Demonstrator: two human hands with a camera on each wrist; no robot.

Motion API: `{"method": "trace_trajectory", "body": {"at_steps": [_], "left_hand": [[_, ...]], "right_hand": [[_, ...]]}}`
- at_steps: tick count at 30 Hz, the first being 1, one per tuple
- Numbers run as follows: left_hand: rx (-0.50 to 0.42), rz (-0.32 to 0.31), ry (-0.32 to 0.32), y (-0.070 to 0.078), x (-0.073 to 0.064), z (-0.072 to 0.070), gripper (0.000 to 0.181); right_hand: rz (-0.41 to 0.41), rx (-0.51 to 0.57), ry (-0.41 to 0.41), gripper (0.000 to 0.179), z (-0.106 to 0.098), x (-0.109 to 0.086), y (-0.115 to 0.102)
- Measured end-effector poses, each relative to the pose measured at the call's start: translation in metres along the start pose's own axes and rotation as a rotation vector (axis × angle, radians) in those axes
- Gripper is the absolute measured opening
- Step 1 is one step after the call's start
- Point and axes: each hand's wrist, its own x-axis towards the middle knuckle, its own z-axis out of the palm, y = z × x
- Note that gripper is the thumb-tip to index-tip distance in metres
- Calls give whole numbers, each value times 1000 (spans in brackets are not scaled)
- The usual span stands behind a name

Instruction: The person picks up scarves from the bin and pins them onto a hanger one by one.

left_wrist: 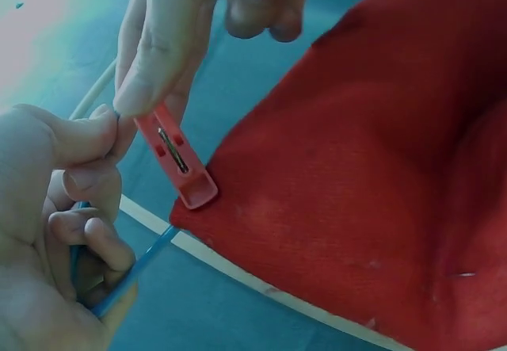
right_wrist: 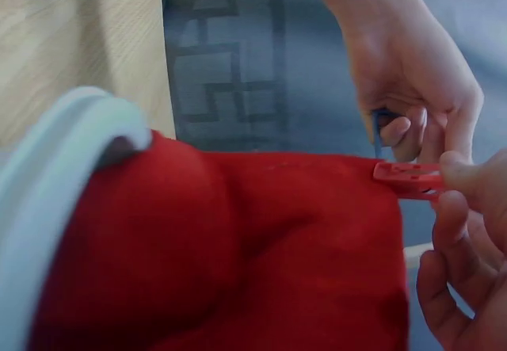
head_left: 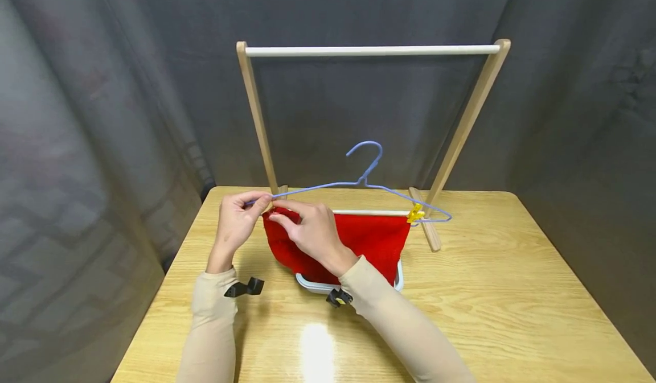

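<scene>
My left hand grips the left end of a blue clothes hanger, whose hook points up. My right hand pinches a red clothespin by its handle end. The clothespin's jaws sit over the corner of a red cloth, right beside the hanger wire. At the hanger's other end, a yellow clothespin is clipped at the cloth's right corner. In the right wrist view the red clothespin lies between the right thumb and fingers, close to the left hand. The cloth hides most of the hanger's lower bar.
A white basket stands on the wooden table under the cloth, its rim partly covered. Behind it rises a wooden rack with a white top rail and a lower white bar. Grey curtains surround the table.
</scene>
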Motion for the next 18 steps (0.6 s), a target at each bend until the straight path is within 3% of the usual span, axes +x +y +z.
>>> {"method": "trace_trajectory", "body": {"at_steps": [10, 18], "left_hand": [[32, -9, -3, -7, 2, 0, 13], [34, -13, -4, -13, 3, -1, 14]], "right_hand": [[122, 215, -70, 32, -5, -6, 10], [150, 226, -120, 40, -10, -10, 12]]}}
